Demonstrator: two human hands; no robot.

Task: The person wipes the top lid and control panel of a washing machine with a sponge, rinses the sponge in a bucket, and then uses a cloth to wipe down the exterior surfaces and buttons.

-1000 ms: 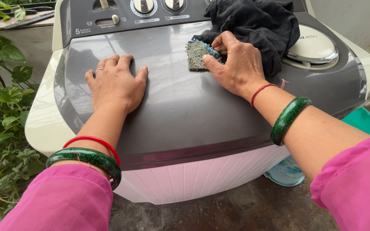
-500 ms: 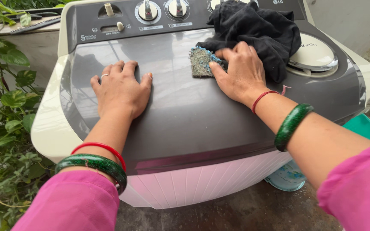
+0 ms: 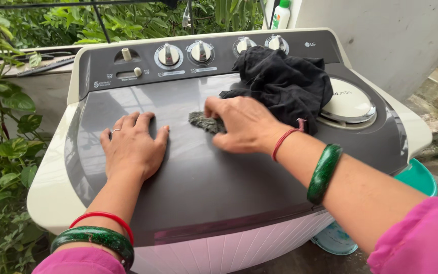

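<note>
On the grey washing machine lid (image 3: 219, 177), right hand (image 3: 242, 124) grip is closed over a grey scrub pad (image 3: 201, 122), pressing it down. Left hand (image 3: 133, 147) lies flat, fingers spread. Black cloth (image 3: 285, 83) sits just behind.

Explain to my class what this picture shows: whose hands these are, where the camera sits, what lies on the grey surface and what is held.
The camera is worn on a person's head and looks down, so both hands are that person's own. They work on the grey lid of a twin-tub washing machine with dials along the back. The left hand lies flat and open on the lid. The right hand presses a small grey scrub pad against the lid; most of the pad is hidden under the fingers. A crumpled black cloth lies behind that hand. Green plants stand at the left.
</note>
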